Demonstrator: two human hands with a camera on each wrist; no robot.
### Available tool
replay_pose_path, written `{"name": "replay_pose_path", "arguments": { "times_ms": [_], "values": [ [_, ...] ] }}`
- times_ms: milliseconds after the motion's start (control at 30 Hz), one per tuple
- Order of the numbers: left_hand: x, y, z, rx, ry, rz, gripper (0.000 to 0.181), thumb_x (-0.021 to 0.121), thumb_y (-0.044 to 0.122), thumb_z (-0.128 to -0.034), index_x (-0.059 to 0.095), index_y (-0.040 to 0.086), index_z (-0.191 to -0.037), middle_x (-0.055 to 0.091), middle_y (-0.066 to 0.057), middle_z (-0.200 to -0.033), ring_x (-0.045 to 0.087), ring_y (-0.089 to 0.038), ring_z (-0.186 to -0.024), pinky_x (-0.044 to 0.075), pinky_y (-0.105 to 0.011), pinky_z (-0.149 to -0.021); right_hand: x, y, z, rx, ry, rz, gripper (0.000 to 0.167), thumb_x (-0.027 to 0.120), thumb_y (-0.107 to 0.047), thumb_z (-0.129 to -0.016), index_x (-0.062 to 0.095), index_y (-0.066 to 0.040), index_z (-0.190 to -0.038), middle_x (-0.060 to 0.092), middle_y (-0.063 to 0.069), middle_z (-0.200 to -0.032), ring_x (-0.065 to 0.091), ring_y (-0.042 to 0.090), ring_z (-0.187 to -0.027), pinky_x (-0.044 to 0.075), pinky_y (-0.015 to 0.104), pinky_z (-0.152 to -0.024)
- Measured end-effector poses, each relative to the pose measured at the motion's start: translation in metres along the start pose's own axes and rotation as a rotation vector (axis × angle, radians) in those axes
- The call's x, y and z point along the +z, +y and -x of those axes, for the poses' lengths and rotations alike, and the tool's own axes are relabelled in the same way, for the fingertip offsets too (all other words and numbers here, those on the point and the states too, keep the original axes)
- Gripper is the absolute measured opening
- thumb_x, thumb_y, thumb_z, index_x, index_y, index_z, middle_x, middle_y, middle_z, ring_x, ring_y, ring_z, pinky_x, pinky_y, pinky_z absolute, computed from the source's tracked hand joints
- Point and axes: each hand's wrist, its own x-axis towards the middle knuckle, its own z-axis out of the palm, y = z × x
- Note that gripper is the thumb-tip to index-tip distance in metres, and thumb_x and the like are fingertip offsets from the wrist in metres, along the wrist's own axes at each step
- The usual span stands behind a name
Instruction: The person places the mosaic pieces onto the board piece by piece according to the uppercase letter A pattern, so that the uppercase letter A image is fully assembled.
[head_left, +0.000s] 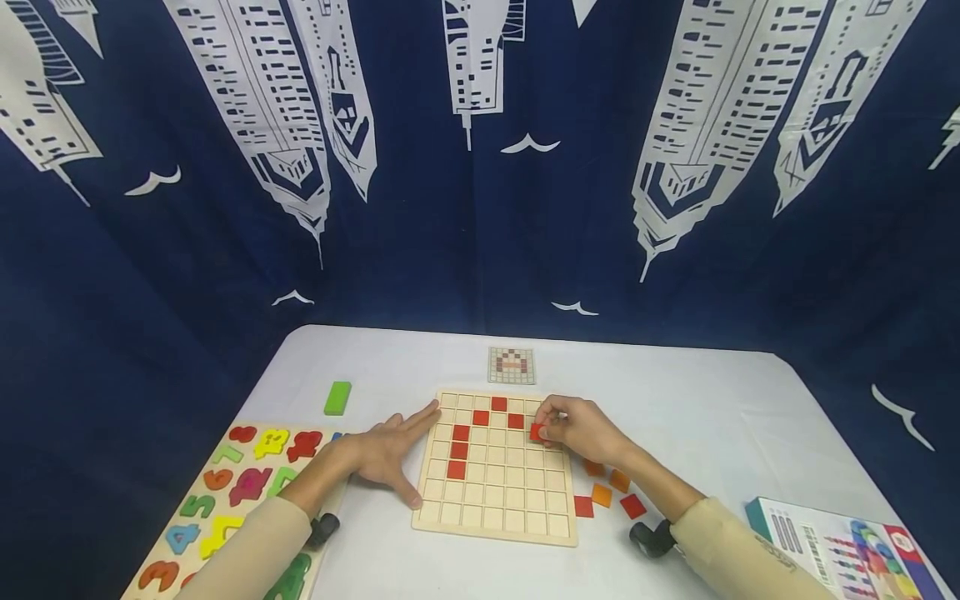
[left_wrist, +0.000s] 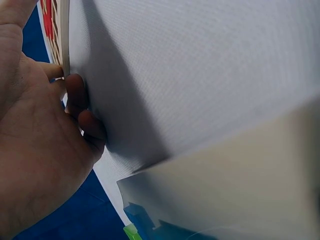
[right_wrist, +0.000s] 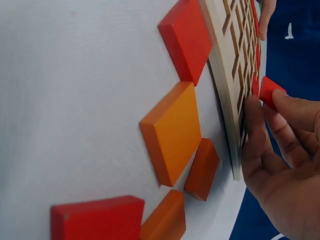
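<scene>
On the table lies a wooden grid board [head_left: 513, 522], several red tiles [head_left: 459, 451] set in its cells. My right hand [head_left: 581, 427] is over the board's upper right part, pinching a red tile [head_left: 537, 432] between thumb and fingers. In the right wrist view that tile [right_wrist: 270, 92] is tilted at the fingertips of the right hand [right_wrist: 290, 165]. My left hand [head_left: 384, 454] is spread at the board's left edge, thumb and a finger touching it. The left wrist view shows the palm of the left hand [left_wrist: 45, 135] beside the board's edge.
Loose orange tiles [head_left: 602, 495] and red tiles [head_left: 633, 506] lie right of the board. A small pattern card [head_left: 512, 366] is behind it. At left are a green block [head_left: 337, 398] and a number puzzle board [head_left: 174, 508]; a colourful box [head_left: 840, 546] is at right.
</scene>
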Motion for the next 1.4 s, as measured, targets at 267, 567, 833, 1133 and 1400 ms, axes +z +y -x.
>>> {"name": "replay_pose_path", "arguments": {
  "times_ms": [267, 567, 833, 1133, 1400],
  "values": [
    [-0.0003, -0.0008, 0.0005, 0.003, -0.003, 0.003, 0.136, 0.074, 0.074, -0.043, 0.004, 0.026, -0.15, -0.008, 0.009, -0.154, 0.015, -0.049, -0.131, 0.023, -0.062, -0.1, 0.003, 0.0034, -0.0037, -0.013, 0.007, 0.082, 0.015, 0.07, -0.008, -0.08, 0.064, -0.019, -0.087, 0.061, -0.004, -0.076, 0.055, 0.013, -0.071, 0.047, 0.03, -0.068],
    [-0.0008, -0.0005, 0.0006, 0.031, -0.006, 0.0, 0.136, 0.073, 0.073, -0.0453, 0.003, 0.022, -0.15, -0.008, 0.006, -0.154, 0.012, -0.05, -0.132, 0.02, -0.06, -0.103, 0.0077, 0.0073, -0.0053, 0.016, 0.008, 0.1, 0.011, 0.07, -0.011, -0.08, 0.064, -0.019, -0.086, 0.059, -0.007, -0.072, 0.053, 0.011, -0.068, 0.046, 0.029, -0.064],
    [-0.0019, 0.0001, 0.0015, 0.024, -0.007, -0.001, 0.136, 0.073, 0.073, -0.0456, 0.003, 0.022, -0.15, -0.008, 0.006, -0.154, 0.013, -0.05, -0.131, 0.02, -0.06, -0.103, 0.0088, 0.0059, -0.0054, -0.013, 0.002, 0.142, 0.012, 0.07, -0.011, -0.08, 0.065, -0.02, -0.085, 0.059, -0.007, -0.073, 0.054, 0.011, -0.069, 0.047, 0.028, -0.064],
    [-0.0017, 0.0005, 0.0009, 0.03, -0.007, 0.007, 0.136, 0.074, 0.073, -0.0453, 0.003, 0.022, -0.15, -0.008, 0.006, -0.154, 0.013, -0.049, -0.132, 0.02, -0.06, -0.103, 0.0084, 0.0054, -0.0062, -0.001, 0.037, 0.172, 0.011, 0.071, -0.01, -0.078, 0.067, -0.02, -0.081, 0.059, -0.009, -0.076, 0.052, 0.012, -0.071, 0.046, 0.029, -0.066],
    [-0.001, 0.0, 0.0002, 0.024, -0.002, 0.006, 0.137, 0.073, 0.074, -0.0442, 0.003, 0.023, -0.15, -0.008, 0.007, -0.154, 0.013, -0.049, -0.132, 0.021, -0.06, -0.102, 0.0093, 0.0062, -0.0057, -0.008, 0.031, 0.187, 0.01, 0.069, -0.01, -0.08, 0.069, -0.02, -0.084, 0.059, -0.01, -0.078, 0.052, 0.012, -0.072, 0.046, 0.029, -0.067]
  ]
}}
